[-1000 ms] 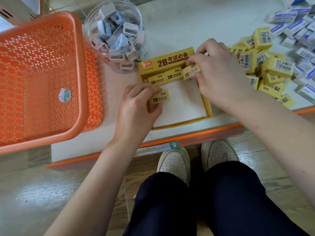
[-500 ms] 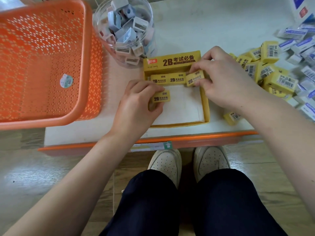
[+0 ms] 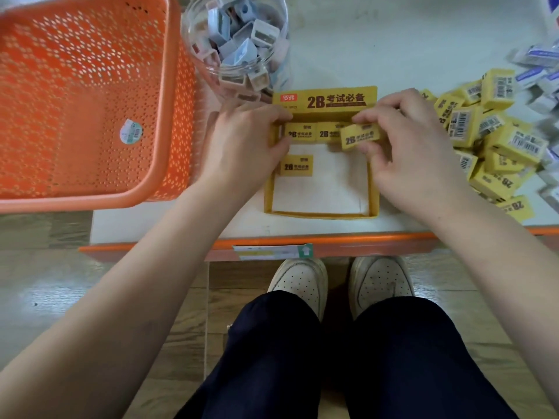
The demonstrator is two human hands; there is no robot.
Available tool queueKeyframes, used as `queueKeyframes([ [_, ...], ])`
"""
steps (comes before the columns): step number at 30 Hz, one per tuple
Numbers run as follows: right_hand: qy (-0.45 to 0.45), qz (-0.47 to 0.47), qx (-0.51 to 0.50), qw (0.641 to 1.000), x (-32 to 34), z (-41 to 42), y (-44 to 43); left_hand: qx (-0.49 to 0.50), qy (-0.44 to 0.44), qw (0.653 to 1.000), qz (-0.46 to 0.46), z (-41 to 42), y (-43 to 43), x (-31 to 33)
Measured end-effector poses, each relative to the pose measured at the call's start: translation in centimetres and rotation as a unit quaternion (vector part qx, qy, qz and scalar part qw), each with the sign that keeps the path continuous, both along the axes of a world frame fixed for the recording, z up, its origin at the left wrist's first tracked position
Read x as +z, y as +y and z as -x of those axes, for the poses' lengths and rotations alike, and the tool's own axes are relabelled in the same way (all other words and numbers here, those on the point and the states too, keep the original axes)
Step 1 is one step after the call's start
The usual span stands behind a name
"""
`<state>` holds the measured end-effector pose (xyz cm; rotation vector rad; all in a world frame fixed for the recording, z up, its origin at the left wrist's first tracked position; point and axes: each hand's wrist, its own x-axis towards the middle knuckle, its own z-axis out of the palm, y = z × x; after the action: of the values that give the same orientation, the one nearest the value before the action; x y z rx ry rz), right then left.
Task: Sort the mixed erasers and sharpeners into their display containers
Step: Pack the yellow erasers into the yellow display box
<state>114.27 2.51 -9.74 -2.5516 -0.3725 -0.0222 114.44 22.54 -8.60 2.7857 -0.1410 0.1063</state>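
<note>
Three erasers (image 3: 296, 166) inside the display box (image 3: 325, 99); right hand (image 3: 417, 152) pinches a fourth eraser (image 3: 360, 136) over its back row, left hand (image 3: 245, 146) fingers curl round its back-left corner.

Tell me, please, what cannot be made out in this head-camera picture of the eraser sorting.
Head view: the left hand covers the display box corner; whether it pinches the back-row eraser or the wall is unclear.
The right hand and its yellow 2B eraser hide the row's right end.
The sharpener jar top is cut off by the upper edge.
The blue-and-white erasers are blurred and cut by the right edge.
</note>
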Motion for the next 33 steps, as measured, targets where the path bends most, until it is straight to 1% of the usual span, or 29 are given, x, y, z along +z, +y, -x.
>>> queueKeyframes([
  [1, 0.001, 0.006, 0.026, 1.000, 0.2, 0.1, 0.1, -0.006, 0.004, 1.000, -0.009, -0.2, -0.1, 0.0],
  [3, 0.007, 0.059, 0.078, 0.995, 0.3, 0.5, 0.5, -0.014, 0.014, 0.999, -0.026, -0.4, -0.4, -0.1],
  [5, 0.025, 0.112, 0.096, 0.989, 0.3, 0.8, 1.0, -0.013, 0.030, 0.999, -0.030, -0.6, -0.6, -0.2],
  [7, 0.022, 0.095, 0.077, 0.992, 0.3, 0.8, 1.2, -0.008, 0.043, 0.999, -0.030, -1.0, -0.8, -0.1],
  [10, -0.019, 0.057, 0.032, 0.998, 0.3, 0.1, 1.2, -0.023, 0.054, 0.995, -0.076, -1.6, -1.2, 0.1],
  [13, 0.007, 0.083, 0.017, 0.996, 0.4, -1.1, 1.3, -0.040, 0.052, 0.992, -0.106, -1.9, -1.1, 0.4],
  [18, 0.015, 0.112, 0.014, 0.994, 0.5, -1.7, 1.9, -0.024, -0.001, 0.998, -0.063, -1.1, 0.1, 0.4],
  [23, 0.001, 0.127, 0.005, 0.992, 0.4, -1.7, 2.0, -0.012, -0.031, 0.996, -0.085, -1.1, -0.2, -0.5],
  [26, -0.004, 0.132, 0.004, 0.991, 0.4, -1.6, 2.1, -0.001, -0.046, 0.997, -0.054, -1.0, -0.1, -1.4],
  [30, -0.030, 0.131, -0.002, 0.991, 0.3, -1.8, 2.6, 0.007, -0.048, 0.997, 0.057, -0.9, -0.1, -2.3],
  [33, -0.028, 0.125, -0.001, 0.992, 0.1, -1.7, 2.8, 0.022, -0.036, 0.996, 0.079, -0.8, -0.1, -2.3],
])
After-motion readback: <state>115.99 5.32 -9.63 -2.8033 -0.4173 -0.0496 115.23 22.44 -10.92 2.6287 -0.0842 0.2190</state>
